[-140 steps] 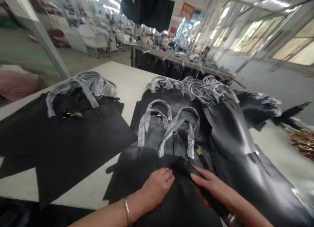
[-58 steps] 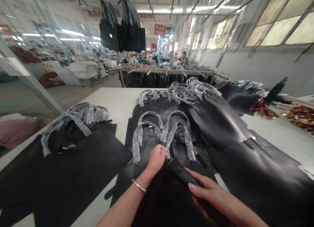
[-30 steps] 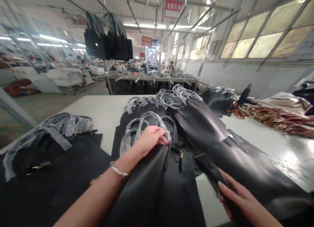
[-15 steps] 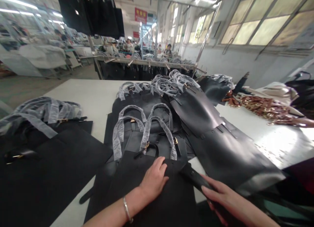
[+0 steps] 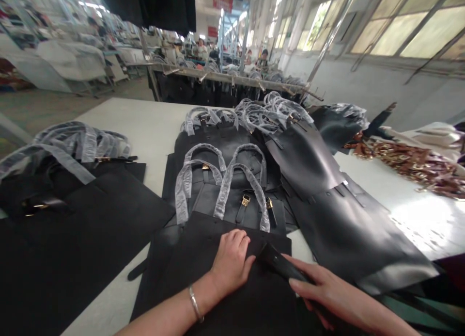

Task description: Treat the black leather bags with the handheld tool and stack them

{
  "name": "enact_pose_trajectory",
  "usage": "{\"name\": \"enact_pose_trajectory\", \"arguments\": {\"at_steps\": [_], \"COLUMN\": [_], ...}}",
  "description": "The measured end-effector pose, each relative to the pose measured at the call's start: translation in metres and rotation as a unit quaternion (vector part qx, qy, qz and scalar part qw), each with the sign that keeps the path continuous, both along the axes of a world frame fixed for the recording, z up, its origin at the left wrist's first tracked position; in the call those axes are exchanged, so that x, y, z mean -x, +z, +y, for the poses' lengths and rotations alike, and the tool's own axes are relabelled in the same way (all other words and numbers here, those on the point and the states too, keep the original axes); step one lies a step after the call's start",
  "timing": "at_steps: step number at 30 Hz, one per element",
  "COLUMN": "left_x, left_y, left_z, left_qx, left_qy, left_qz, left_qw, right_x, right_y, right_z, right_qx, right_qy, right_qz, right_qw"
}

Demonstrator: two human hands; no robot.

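My left hand (image 5: 232, 261) rests on the black leather panel of a bag (image 5: 181, 268), just below its top edge. Its fingers are curled together and hide whatever may be under them; the thumb stands apart. A silver bangle (image 5: 195, 304) circles that wrist. My right hand (image 5: 314, 285) grips a long black leather strip (image 5: 278, 261) with a small stud near its end, which points at the panel beside my left thumb. Beyond the panel's edge lie plastic-wrapped handles (image 5: 225, 190) and a short strap with a gold buckle (image 5: 245, 201).
Black bag pieces with wrapped handles (image 5: 69, 142) are piled at left. More black leather panels (image 5: 348, 229) overlap at right, near brown straps with gold metal (image 5: 410, 164). A metal rack (image 5: 232, 76) stands behind the pale table (image 5: 141, 113). People sit in the background.
The buckled strap, earlier looped near my left fingers, now lies straight above the panel's edge. The black strip's end has moved left, closer to my left hand. The camera view has shifted.
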State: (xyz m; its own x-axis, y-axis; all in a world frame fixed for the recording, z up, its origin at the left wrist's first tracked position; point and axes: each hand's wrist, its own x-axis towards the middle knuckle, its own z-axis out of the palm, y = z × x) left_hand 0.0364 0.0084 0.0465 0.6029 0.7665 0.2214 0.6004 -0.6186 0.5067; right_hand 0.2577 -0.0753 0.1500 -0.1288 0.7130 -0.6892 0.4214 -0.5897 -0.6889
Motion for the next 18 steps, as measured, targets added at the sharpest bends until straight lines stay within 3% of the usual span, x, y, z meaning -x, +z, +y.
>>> {"name": "enact_pose_trajectory", "arguments": {"at_steps": [3,7,10,13,15,18], "left_x": [0.000,-0.003,0.003,0.023,0.041,0.063], "left_y": [0.001,0.001,-0.003,-0.007,-0.007,-0.005], "left_z": [-0.001,0.000,0.000,-0.009,-0.020,-0.038], "left_qx": [0.003,0.005,0.015,0.024,0.026,0.023], "left_qy": [0.004,0.010,0.008,-0.041,-0.077,-0.086], "left_qz": [-0.006,-0.014,-0.032,-0.044,-0.037,-0.024], "left_qw": [1.000,1.000,0.999,0.998,0.996,0.996], "right_x": [-0.001,0.006,0.011,0.011,0.013,0.022], "right_y": [0.001,-0.013,-0.020,-0.011,-0.002,0.004], "right_z": [-0.005,0.003,0.019,0.032,0.034,0.031], "right_qx": [0.023,0.022,-0.068,-0.138,-0.116,-0.031], "right_qy": [0.014,-0.008,-0.064,-0.133,-0.130,-0.059], "right_qz": [-0.018,0.006,0.003,-0.003,0.011,0.037], "right_qw": [0.999,1.000,0.996,0.981,0.985,0.997]}}
